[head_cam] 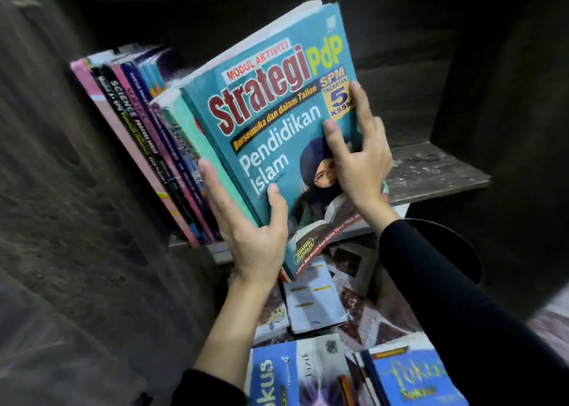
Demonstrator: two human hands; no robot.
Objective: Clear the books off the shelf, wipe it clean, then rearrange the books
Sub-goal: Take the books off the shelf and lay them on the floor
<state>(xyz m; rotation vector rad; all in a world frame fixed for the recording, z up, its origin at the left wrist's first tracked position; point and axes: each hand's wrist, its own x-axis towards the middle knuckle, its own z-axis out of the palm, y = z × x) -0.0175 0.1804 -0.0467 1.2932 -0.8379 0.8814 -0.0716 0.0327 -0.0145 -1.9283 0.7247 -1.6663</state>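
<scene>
Bookshelf task, intermediate stage. Teal book, titled "Strategi PdP Pendidikan Islam", is held tilted in front of the shelf, its top leaning against a mint-green book behind it. Left hand grips the lower spine corner, with the thumb on the cover and the fingers wrapped behind. Right hand lies spread on the cover near its right edge, fingers nearly straight, pressing rather than clasping. Row of books leans at the left end of the shelf, while the right part of the board is bare and shows pale streaks, either dust or wear. Loose books lie on the patterned floor below. Whether the teal book is leaving or returning cannot be told. In either case the shelf is partly filled, and several books remain to be handled.
</scene>
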